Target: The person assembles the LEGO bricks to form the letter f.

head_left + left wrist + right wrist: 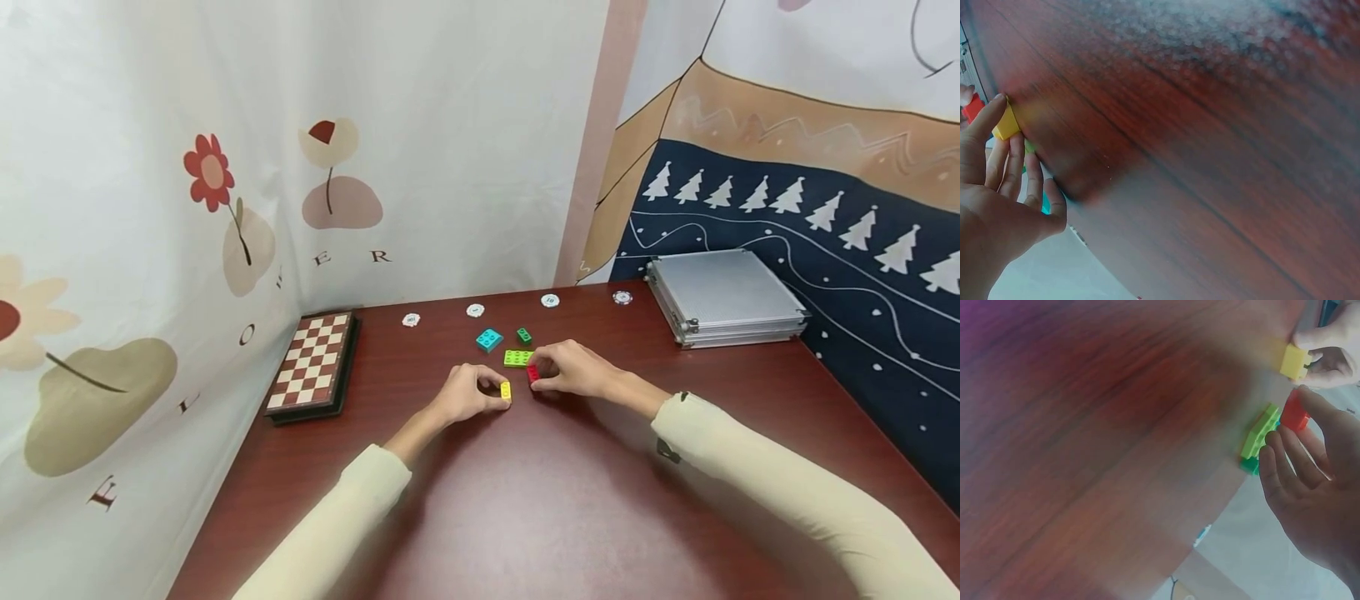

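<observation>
Between thumb and fingers my left hand (467,393) pinches a yellow toy brick (506,391), which also shows in the left wrist view as a yellow brick (1006,124). To its right, my right hand (573,369) pinches a red toy brick (533,374); the right wrist view shows this red brick (1295,411) at the fingertips. The two held bricks are apart. Just beyond the red brick lies a lime green brick (516,358), partly hidden by the right hand. Farther back are a turquoise brick (489,339) and a small dark green brick (524,336).
A checkered board box (311,362) sits at the back left of the brown table (525,517). Several poker chips (476,311) line the far edge. At the back right stands a silver case (723,292). Printed curtains (465,150) hang behind the table.
</observation>
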`<state>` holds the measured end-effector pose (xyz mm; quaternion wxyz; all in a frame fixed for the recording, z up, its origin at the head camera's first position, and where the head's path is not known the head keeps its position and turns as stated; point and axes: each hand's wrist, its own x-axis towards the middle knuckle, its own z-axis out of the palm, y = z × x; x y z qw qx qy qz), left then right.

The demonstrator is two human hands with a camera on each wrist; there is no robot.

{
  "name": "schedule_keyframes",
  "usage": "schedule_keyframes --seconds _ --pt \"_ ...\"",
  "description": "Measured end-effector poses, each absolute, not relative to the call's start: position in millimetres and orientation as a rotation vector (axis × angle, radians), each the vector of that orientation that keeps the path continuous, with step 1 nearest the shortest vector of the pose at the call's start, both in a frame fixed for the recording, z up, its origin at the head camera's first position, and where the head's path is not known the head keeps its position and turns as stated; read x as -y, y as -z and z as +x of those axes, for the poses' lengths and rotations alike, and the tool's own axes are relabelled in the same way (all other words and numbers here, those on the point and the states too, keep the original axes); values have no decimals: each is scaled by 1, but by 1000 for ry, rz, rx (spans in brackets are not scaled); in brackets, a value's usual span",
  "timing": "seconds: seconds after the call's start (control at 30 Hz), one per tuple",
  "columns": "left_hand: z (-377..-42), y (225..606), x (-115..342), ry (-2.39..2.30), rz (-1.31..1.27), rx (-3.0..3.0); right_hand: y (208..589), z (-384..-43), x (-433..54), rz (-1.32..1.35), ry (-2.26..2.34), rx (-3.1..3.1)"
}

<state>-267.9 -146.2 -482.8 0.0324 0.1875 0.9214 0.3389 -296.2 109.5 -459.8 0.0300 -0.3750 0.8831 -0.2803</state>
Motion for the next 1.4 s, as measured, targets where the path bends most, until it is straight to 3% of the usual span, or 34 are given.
schedule_keyframes --seconds 0.43,1.4 --pt "-267 484 148 -1026 591 -2864 457 -294 -87 -1274 920 -2736" --pt "-267 485 148 -1046 607 -2854 470 -289 -70 -1251 911 -2762"
